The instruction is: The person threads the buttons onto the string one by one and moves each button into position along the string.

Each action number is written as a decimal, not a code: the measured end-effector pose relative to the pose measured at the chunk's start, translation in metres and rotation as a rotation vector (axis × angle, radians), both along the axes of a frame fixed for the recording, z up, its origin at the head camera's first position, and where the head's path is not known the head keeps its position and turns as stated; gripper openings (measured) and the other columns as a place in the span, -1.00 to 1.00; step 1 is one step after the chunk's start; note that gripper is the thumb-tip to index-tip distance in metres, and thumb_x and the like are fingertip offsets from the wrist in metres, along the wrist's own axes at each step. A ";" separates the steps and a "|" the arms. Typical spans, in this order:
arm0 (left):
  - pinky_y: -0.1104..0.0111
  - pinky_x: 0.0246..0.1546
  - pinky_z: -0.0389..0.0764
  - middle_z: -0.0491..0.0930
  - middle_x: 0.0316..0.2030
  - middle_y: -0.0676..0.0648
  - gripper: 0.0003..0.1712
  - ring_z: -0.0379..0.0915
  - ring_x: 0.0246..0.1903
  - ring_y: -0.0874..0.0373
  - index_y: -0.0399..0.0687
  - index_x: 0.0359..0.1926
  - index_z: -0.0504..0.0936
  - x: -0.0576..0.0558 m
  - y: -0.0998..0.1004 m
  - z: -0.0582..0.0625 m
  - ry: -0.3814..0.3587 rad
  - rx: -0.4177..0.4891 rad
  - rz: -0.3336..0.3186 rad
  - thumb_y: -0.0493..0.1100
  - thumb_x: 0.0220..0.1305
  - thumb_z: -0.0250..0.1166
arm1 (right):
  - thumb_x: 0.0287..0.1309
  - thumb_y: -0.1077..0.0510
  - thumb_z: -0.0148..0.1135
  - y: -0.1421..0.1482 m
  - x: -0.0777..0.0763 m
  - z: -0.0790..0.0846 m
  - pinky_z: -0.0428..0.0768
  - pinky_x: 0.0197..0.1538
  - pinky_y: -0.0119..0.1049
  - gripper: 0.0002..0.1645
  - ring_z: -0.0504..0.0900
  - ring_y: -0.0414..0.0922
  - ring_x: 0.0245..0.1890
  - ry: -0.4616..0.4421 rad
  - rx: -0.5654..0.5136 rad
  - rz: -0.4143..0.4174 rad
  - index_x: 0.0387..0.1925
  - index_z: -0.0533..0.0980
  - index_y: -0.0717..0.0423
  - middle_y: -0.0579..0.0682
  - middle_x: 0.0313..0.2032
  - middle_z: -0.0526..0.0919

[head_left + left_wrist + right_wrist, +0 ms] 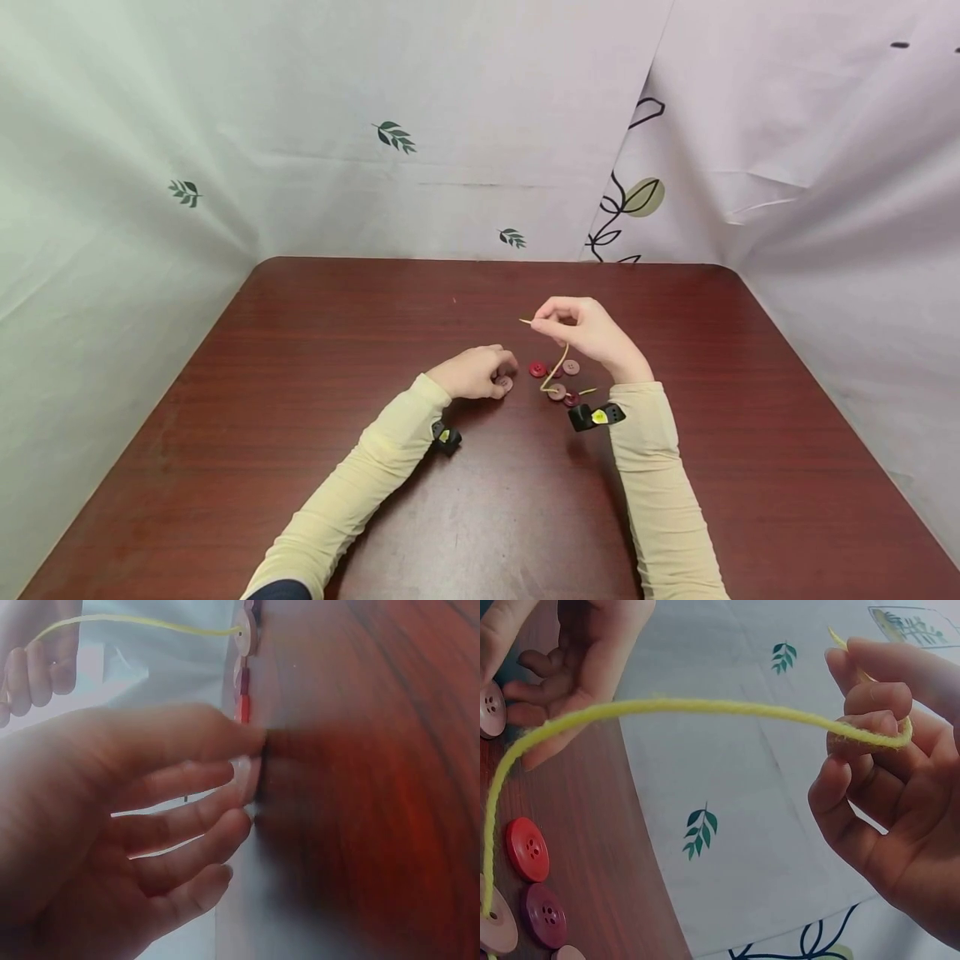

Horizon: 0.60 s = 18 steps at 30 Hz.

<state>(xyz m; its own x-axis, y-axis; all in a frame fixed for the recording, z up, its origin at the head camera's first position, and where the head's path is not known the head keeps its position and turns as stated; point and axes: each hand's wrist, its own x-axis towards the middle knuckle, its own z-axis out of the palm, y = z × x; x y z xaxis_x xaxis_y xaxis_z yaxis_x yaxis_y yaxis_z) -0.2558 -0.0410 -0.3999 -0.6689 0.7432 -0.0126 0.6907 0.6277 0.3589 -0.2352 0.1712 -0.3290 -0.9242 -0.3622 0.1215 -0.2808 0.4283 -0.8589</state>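
My right hand (592, 333) is raised above the table and pinches yellow yarn (727, 707) near its pointed end. From there the yarn hangs down and passes through a hole of a pale pink button (557, 392). A dark red button (572, 399) lies beside that one, with the yarn's tail sticking out past it. Low on the table to the left, my left hand (474, 372) grips another pale pink button (504, 383) between thumb and fingers. In the left wrist view this button (247, 780) stays partly hidden by the thumb.
Between the hands lie a red button (537, 368), a purple button (544, 915) and a further pink button (572, 367). The brown table (337, 317) ends at white cloth walls (465, 200) with leaf prints. Each wrist carries a small black camera.
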 end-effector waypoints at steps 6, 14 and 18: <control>0.43 -0.27 0.47 0.54 -0.34 -0.03 -0.67 0.46 -0.35 0.19 -0.18 -0.08 0.63 -0.002 0.000 -0.001 -0.003 0.013 -0.011 -0.17 0.10 0.29 | 0.21 0.10 0.28 0.000 0.000 0.000 0.42 -0.36 -0.34 -0.76 0.40 -0.18 -0.57 -0.004 0.006 0.000 -0.26 0.59 0.23 -0.13 -0.65 0.42; 0.49 -0.32 0.47 0.48 -0.38 0.01 -0.86 0.45 -0.39 0.24 -0.08 -0.34 0.67 -0.001 -0.002 0.001 -0.023 0.056 -0.015 -0.22 -0.01 0.36 | 0.22 0.11 0.28 0.001 -0.001 -0.001 0.41 -0.36 -0.34 -0.75 0.39 -0.19 -0.58 0.008 0.018 0.007 -0.26 0.58 0.26 -0.13 -0.66 0.41; 0.52 -0.33 0.44 0.46 -0.38 0.00 -0.86 0.44 -0.40 0.23 -0.07 -0.36 0.64 -0.002 -0.003 0.005 -0.034 0.097 -0.029 -0.24 -0.03 0.37 | 0.22 0.11 0.27 0.001 0.000 0.000 0.41 -0.37 -0.34 -0.77 0.39 -0.19 -0.58 0.011 0.020 0.012 -0.27 0.59 0.25 -0.13 -0.66 0.41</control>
